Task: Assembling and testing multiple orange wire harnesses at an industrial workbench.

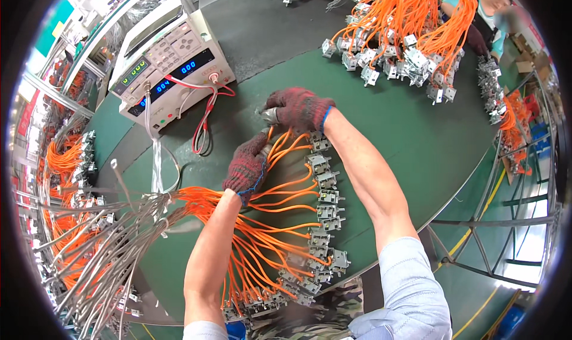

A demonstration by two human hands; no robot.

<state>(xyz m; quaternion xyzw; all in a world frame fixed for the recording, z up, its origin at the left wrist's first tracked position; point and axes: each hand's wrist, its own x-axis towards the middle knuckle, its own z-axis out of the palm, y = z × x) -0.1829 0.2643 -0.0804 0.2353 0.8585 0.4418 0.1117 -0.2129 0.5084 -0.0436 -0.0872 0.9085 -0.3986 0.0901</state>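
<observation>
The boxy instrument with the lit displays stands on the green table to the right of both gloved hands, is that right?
Not quite: the head view shows the boxy instrument with the lit displays on the green table, but to the left of both the left hand and right hand.

Two arms, pale-sleeved, hands in dark red-and-grey knit.
Left forearm: bare, entering from 7 o'clock, running toward 1; left hand just off centre at 9, fingertips toward 1. Right forearm: bare, entering from between 4 and 5, running toward 11; right hand at 12, angled toward 9, fingers curled. Grip of each: unclear.
</observation>
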